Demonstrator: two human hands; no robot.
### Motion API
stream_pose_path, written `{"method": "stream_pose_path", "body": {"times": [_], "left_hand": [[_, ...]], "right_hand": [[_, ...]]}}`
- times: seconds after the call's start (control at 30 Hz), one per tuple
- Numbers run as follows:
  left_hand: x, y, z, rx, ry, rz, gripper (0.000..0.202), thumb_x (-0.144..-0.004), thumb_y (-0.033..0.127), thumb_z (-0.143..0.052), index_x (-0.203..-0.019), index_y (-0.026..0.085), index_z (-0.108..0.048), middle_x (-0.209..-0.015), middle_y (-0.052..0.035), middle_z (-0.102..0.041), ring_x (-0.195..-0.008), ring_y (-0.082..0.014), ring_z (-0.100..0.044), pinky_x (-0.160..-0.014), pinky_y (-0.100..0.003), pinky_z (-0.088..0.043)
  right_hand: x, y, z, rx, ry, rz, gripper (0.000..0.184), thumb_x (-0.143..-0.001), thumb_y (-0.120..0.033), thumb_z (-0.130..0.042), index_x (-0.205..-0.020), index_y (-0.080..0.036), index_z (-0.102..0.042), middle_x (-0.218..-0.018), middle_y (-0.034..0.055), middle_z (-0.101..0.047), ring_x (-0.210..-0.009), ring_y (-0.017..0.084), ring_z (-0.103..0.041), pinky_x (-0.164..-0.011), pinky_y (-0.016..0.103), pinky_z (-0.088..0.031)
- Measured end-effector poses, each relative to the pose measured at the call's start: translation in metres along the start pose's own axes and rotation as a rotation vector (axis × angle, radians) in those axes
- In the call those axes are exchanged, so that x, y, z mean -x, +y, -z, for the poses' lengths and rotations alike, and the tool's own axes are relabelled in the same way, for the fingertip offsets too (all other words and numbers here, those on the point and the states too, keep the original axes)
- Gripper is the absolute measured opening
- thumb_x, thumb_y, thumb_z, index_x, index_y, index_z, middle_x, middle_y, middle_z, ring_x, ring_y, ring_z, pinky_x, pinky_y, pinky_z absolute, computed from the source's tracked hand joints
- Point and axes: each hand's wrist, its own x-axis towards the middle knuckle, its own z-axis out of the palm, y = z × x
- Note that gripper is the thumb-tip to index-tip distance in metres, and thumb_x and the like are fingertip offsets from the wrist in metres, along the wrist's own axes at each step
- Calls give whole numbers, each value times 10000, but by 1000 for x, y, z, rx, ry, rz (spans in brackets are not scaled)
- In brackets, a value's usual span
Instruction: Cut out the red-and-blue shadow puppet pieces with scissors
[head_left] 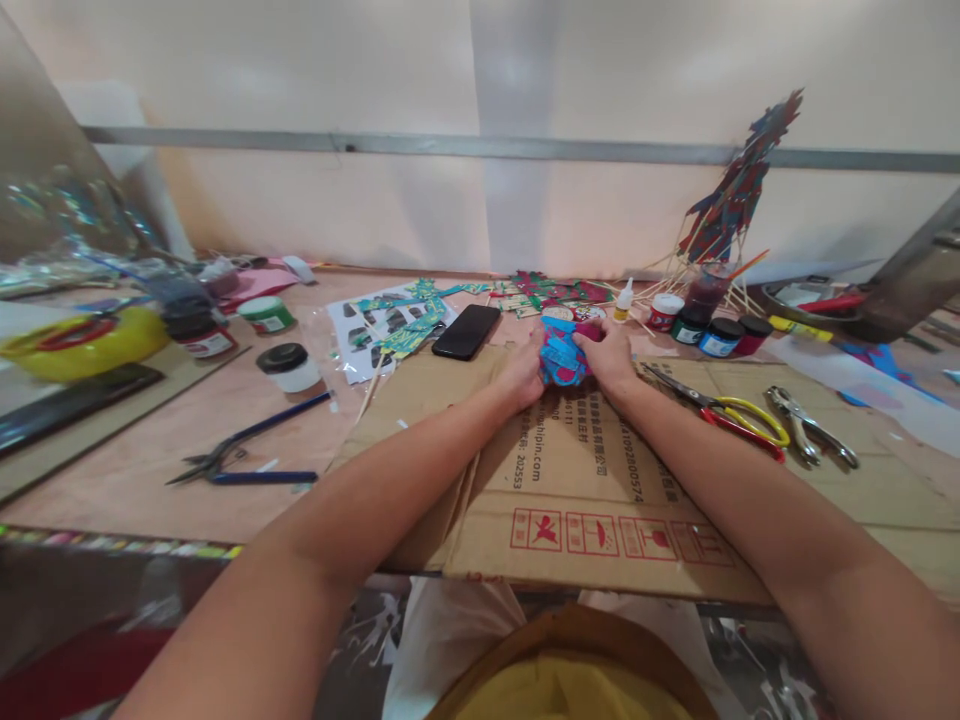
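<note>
Between my two hands is a small blue piece with magenta patches (564, 358), held above the far part of a flattened cardboard sheet (555, 480). My left hand (527, 368) grips its left side, fingers closed on it. On the other side my right hand (609, 352) pinches it, thumb near the top. The exact kind of piece I cannot make out; my fingers cover its edges. Just left of my hands lies a black phone (466, 332). Close behind my right hand stands a small glue bottle with a yellow label (624, 300).
Scissors with red and yellow handles (742, 412) and metal pliers (814, 425) lie at right. Blue-handled cutters (247, 450) and lidded paint jars (287, 368) are at left. Several more jars (720, 337) and painted pieces on sticks (739, 190) stand at back right.
</note>
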Motion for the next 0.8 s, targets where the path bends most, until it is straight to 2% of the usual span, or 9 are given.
{"method": "stream_pose_path", "body": {"times": [0.1, 0.23, 0.33, 0.43, 0.47, 0.53, 0.63, 0.7, 0.8], "left_hand": [[6, -1, -2, -26, -10, -11, 98, -871, 192, -683, -823, 278, -689, -783, -18, -795, -982, -288, -772, -795, -398, -633], [6, 3, 1, -54, 55, -40, 166, -822, 116, -678, -840, 281, -676, -801, 1, -794, -1008, -258, -765, -845, -365, -630], [6, 5, 3, -54, 28, -34, 178, -812, 90, -674, -832, 267, -685, -834, -11, -797, -976, -236, -770, -873, -355, -623], [8, 6, 4, -51, 4, -3, 196, -798, 81, -684, -845, 272, -695, -837, -3, -800, -933, -228, -775, -845, -356, -631], [9, 6, 5, -47, 17, 10, 200, -794, 77, -686, -838, 273, -694, -818, 5, -798, -903, -220, -775, -827, -348, -633], [9, 6, 6, -40, 46, 42, 197, -796, 74, -683, -821, 269, -691, -782, 19, -792, -828, -197, -769, -782, -322, -637], [8, 6, 6, -24, 56, 86, 185, -811, 75, -668, -799, 257, -691, -745, 27, -787, -690, -156, -739, -706, -281, -636], [8, 7, 6, -12, 51, 97, 205, -816, 62, -657, -796, 262, -697, -728, 37, -788, -629, -137, -719, -677, -265, -640], [10, 8, 4, -21, 63, 100, 251, -828, 37, -617, -785, 267, -707, -716, 48, -791, -609, -125, -719, -646, -243, -650]], "right_hand": [[12, -17, -9, 143, 67, 13, 185, -827, -210, -658, -1011, -199, -638, -1129, 145, -674, -1150, 303, -622, -1097, 518, -469], [32, -45, -18, 299, -23, 115, 269, -886, -188, -640, -1147, -229, -691, -1315, 149, -638, -1333, 269, -553, -1188, 384, -400], [48, -60, -7, 431, -101, 172, 437, -917, -248, -652, -1354, -244, -630, -1451, 140, -593, -1419, 289, -497, -1213, 371, -366], [67, -61, 35, 550, -158, 204, 509, -934, -315, -644, -1435, -259, -573, -1510, 113, -574, -1441, 317, -464, -1236, 460, -333], [75, -58, 54, 583, -160, 206, 524, -928, -328, -649, -1440, -254, -567, -1514, 103, -573, -1446, 325, -450, -1238, 493, -327], [92, -49, 99, 663, -139, 182, 570, -895, -320, -677, -1443, -209, -567, -1512, 144, -562, -1451, 370, -417, -1227, 566, -311], [119, -32, 158, 975, -146, 79, 541, -904, -373, -679, -1415, -214, -599, -1445, 175, -588, -1351, 407, -490, -1152, 599, -375], [134, -24, 180, 1109, -156, -67, 471, -930, -436, -653, -1324, -175, -663, -1357, 226, -619, -1272, 442, -534, -1077, 627, -418], [147, -18, 187, 1143, -248, -108, 400, -984, -456, -576, -1258, -190, -696, -1306, 215, -635, -1238, 407, -567, -1055, 581, -446]]}}
